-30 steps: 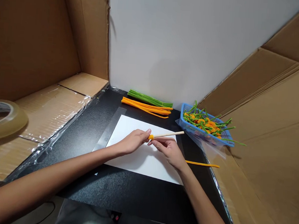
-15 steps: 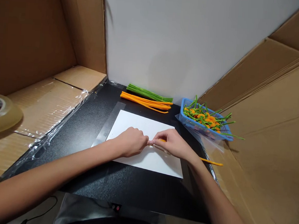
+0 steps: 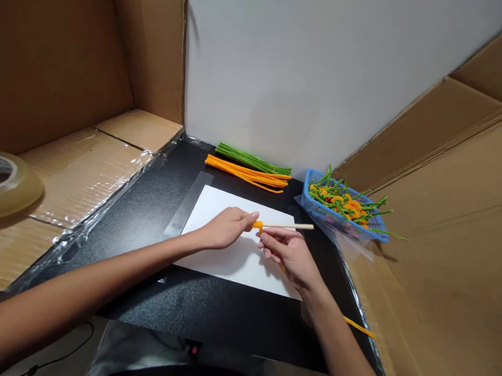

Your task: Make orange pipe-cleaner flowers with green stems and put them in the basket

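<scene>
My left hand [image 3: 230,229] is closed around one end of a thin pale wooden stick [image 3: 293,226], which points right above the white sheet [image 3: 222,260]. Next to my left thumb, a few turns of an orange pipe cleaner [image 3: 257,225] wrap the stick. Just below the stick, my right hand [image 3: 292,258] pinches that pipe cleaner with thumb and fingertips. Its strand runs back beneath the palm, and an orange tail shows beyond my right forearm. My left fingers hide the stick's other end.
Green pipe cleaners [image 3: 253,158] and orange pipe cleaners [image 3: 247,173] lie in bundles at the back. A blue basket [image 3: 332,219] of orange-and-green twisted pieces stands at right. A tape roll [image 3: 22,195] rests on cardboard at left. Cardboard walls flank the black table [image 3: 142,203].
Both hands have risen from the sheet and moved slightly apart. The stick and its orange winding now show between them. The orange tail has shifted lower, nearer me.
</scene>
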### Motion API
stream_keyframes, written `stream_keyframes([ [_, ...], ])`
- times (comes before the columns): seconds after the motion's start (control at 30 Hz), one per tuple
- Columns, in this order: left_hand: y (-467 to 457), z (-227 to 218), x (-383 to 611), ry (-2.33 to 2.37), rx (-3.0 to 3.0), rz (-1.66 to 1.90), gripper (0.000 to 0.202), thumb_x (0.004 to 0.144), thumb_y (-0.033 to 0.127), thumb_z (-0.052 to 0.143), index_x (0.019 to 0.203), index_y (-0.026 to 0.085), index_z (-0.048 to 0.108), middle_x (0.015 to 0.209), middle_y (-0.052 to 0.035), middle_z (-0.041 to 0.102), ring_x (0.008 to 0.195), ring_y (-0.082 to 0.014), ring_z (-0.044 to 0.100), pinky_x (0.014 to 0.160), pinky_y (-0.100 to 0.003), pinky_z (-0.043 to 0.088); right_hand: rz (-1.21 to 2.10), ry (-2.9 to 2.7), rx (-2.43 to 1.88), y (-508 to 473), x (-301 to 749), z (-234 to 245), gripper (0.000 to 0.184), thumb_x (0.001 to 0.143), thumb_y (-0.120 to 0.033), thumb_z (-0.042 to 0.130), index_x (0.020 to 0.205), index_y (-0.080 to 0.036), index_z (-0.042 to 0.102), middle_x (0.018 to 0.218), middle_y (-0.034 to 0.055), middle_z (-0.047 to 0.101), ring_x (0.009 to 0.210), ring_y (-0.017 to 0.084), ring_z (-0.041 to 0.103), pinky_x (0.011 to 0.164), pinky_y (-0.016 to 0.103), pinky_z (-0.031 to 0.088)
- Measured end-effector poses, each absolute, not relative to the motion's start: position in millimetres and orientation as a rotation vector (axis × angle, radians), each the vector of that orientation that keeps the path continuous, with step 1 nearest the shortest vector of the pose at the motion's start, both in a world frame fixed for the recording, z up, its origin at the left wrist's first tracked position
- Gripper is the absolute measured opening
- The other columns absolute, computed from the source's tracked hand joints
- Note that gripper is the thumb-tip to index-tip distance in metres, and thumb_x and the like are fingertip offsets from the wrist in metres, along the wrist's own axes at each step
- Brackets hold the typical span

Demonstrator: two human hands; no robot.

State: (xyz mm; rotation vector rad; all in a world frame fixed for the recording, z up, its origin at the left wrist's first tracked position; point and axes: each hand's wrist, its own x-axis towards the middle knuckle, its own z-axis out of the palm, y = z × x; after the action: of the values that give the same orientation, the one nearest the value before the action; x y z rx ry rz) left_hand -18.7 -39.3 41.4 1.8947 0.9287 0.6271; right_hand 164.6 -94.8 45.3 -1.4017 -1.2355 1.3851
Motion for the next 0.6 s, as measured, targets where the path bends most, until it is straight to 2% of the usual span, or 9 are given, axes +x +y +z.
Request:
stream_keyframes([
  [0.13,-40.9,48.7,-23.9,0.635,1.962,0.358,0.057,0.097,0.057,0.03,0.057,0.017,0.039,0.055,0.0036,0.034,0.054,-0.0106,0.03,0.057,-0.026,0.027,1.752,-1.473,-1.414,-87.1,188.3,51.5,0.036,0.071,-0.048,0.079,0.073,-0.012,0.074,0.058,-0.0005,0.059,0.049,0.006,0.041,0.046,0.021,0.024],
  [0.2,-45.4,50.5,-24.2,0.566,2.08,0.236,0.055,0.099,0.052,0.031,0.058,0.017,0.043,0.054,0.0031,0.038,0.052,-0.0108,0.032,0.055,-0.026,0.028,1.879,-1.617,-1.448,-83.5,196.4,58.7,0.038,0.071,-0.049,0.078,0.07,-0.011,0.073,0.052,-0.0028,0.053,0.047,0.006,0.037,0.046,0.022,0.022],
  [0.27,-50.7,49.8,-22.2,0.59,2.26,0.163,0.053,0.1,0.045,0.031,0.061,0.016,0.053,0.054,0.0009,0.047,0.051,-0.0122,0.038,0.056,-0.027,0.03,1.928,-1.701,-1.487,-80.0,199.7,66.7,0.038,0.071,-0.048,0.078,0.069,-0.011,0.072,0.05,-0.0046,0.049,0.045,0.005,0.032,0.045,0.022,0.02],
  [0.37,-56.6,45.1,-16.9,0.774,2.578,0.116,0.051,0.101,0.039,0.03,0.074,0.016,0.067,0.064,-0.0073,0.063,0.057,-0.0187,0.056,0.061,-0.029,0.037,1.768,-1.813,-1.61,-78.8,195.2,76.6,0.033,0.076,-0.043,0.073,0.068,-0.011,0.07,0.049,-0.0049,0.049,0.043,0.005,0.032,0.044,0.021,0.021],
  [0.5,-59.0,38.6,-11.6,1.051,2.773,0.087,0.046,0.101,0.037,0.031,0.093,0.014,0.071,0.074,-0.0154,0.071,0.069,-0.0288,0.068,0.064,-0.034,0.043,1.217,-1.885,-1.73,-92.0,177.0,79.8,0.032,0.084,-0.037,0.064,0.064,-0.014,0.066,0.053,-0.0005,0.058,0.045,0.007,0.046,0.045,0.021,0.032],
  [0.6,-59.6,37.8,-10.3,1.304,2.609,0.235,0.052,0.103,0.041,0.025,0.102,0.014,0.07,0.078,-0.0155,0.072,0.072,-0.029,0.069,0.065,-0.034,0.043,1.197,-1.634,-1.638,-106.3,162.9,71.4,0.032,0.088,-0.044,0.06,0.081,-0.014,0.07,0.064,0.0017,0.065,0.047,0.01,0.055,0.046,0.021,0.042],
])
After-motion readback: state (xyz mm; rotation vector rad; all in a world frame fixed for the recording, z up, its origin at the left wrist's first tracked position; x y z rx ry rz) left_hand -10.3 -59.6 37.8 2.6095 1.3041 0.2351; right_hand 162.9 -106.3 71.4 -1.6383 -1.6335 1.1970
